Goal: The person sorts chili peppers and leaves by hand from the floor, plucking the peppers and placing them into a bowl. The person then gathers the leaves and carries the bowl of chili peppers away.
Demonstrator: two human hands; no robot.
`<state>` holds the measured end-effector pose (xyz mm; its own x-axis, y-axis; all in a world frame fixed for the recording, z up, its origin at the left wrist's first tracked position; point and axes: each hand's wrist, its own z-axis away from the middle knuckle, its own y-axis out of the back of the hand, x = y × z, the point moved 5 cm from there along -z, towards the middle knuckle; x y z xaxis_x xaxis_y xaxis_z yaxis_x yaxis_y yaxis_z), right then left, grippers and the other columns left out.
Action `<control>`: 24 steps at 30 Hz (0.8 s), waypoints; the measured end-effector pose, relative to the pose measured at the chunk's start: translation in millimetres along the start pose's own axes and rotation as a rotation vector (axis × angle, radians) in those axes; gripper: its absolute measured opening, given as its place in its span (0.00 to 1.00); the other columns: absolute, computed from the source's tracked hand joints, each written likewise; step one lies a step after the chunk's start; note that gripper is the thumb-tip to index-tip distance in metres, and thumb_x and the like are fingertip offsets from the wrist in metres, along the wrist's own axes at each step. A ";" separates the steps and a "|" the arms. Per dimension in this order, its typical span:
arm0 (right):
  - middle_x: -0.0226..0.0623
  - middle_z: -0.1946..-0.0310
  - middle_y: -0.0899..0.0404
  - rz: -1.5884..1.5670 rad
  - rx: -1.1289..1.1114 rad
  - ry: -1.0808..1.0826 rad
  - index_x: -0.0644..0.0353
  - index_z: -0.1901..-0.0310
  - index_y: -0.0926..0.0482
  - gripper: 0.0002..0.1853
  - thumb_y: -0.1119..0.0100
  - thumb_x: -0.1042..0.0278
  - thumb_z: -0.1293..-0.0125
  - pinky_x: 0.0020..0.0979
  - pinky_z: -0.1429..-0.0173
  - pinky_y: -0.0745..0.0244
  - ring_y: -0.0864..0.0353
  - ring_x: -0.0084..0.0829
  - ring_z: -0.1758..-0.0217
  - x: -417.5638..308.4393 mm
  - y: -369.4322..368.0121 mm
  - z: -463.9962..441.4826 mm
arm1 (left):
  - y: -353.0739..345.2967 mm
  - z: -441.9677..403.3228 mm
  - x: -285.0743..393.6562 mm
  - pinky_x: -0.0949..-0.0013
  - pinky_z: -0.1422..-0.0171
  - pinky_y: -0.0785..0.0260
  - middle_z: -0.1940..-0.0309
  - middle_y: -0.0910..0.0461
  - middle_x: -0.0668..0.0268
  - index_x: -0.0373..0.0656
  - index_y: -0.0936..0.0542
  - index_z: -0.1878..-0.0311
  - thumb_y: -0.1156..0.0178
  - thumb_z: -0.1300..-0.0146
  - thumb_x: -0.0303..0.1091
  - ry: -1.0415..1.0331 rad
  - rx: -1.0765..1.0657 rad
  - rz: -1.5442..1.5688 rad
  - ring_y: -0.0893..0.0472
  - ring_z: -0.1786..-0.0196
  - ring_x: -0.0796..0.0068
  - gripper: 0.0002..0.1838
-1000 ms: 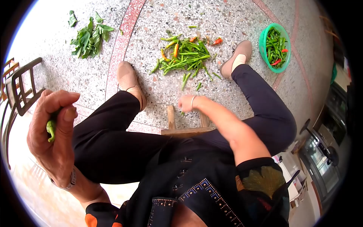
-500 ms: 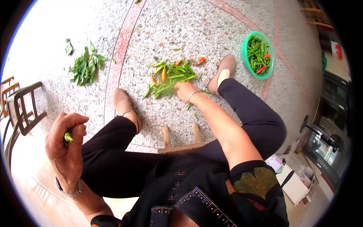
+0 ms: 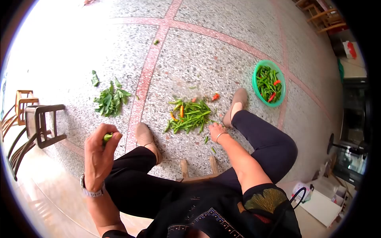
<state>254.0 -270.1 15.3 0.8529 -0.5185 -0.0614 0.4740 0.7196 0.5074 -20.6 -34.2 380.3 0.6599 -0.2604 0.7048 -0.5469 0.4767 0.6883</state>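
My left hand (image 3: 99, 152) is raised at the left, its fingers closed around a green chili pepper (image 3: 107, 137), of which only one end shows. Down on the floor, my right hand (image 3: 217, 131) reaches to the right edge of a loose pile of chili peppers (image 3: 192, 117), next to my shoe. Its fingers look slightly apart, over a stray bit of green. Most of the pile is green, with a few orange peppers (image 3: 181, 111) in it. A red pepper piece (image 3: 215, 96) lies just beyond.
A green plastic basket (image 3: 255, 85) of green and red chili peppers stands beyond my right foot. Green leaves (image 3: 111, 101) lie beyond my left shoe (image 3: 146, 139). Wooden stools (image 3: 41, 127) stand at the left. A white box (image 3: 321, 206) sits at the lower right.
My right hand has moved from the pile to its right edge. The view has shifted, so the floor things appear lower. My left hand still holds the green pepper.
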 end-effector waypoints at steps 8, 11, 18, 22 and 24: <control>0.56 0.60 0.19 -0.247 0.356 0.456 0.59 0.57 0.21 0.12 0.50 0.68 0.40 0.49 0.49 0.25 0.20 0.55 0.55 -46.9 32.4 -17.6 | 1.0 1.9 -3.7 0.70 0.70 0.42 0.78 0.33 0.66 0.37 0.26 0.66 0.38 0.37 0.28 -0.078 -0.025 0.037 0.36 0.74 0.79 0.07; 0.54 0.60 0.18 -0.237 0.247 0.519 0.58 0.59 0.19 0.12 0.49 0.65 0.40 0.47 0.49 0.24 0.20 0.55 0.55 -61.0 14.7 -3.5 | 5.7 7.3 -7.1 0.61 0.68 0.38 0.75 0.29 0.56 0.34 0.24 0.65 0.36 0.39 0.32 -0.246 -0.004 -0.031 0.30 0.73 0.59 0.11; 0.54 0.65 0.18 -0.106 0.177 0.500 0.61 0.66 0.17 0.16 0.46 0.54 0.38 0.48 0.52 0.25 0.19 0.56 0.59 -73.7 34.7 27.1 | 62.5 33.6 -59.3 0.82 0.78 0.51 0.82 0.36 0.78 0.40 0.21 0.60 0.46 0.27 0.40 -0.056 0.341 0.552 0.41 0.80 0.91 0.13; 0.53 0.74 0.20 -0.123 0.471 0.543 0.65 0.76 0.20 0.24 0.48 0.51 0.34 0.48 0.60 0.27 0.20 0.54 0.68 -91.1 75.5 55.8 | 88.5 65.2 -122.1 0.80 0.83 0.54 0.84 0.41 0.79 0.46 0.26 0.65 0.48 0.26 0.44 -0.018 0.614 1.214 0.44 0.84 0.88 0.14; 0.52 0.78 0.23 -0.139 0.498 0.519 0.64 0.75 0.20 0.23 0.52 0.52 0.32 0.49 0.61 0.29 0.21 0.52 0.69 -95.3 83.7 56.3 | 80.3 84.9 -159.3 0.80 0.82 0.54 0.83 0.41 0.79 0.47 0.26 0.65 0.47 0.26 0.43 0.049 0.681 1.406 0.45 0.84 0.88 0.12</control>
<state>200.1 -186.4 112.0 0.8443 -0.2151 -0.4909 0.5355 0.3039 0.7879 -213.4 -25.7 337.9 -0.5542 0.0839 0.8281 -0.8282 -0.1545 -0.5386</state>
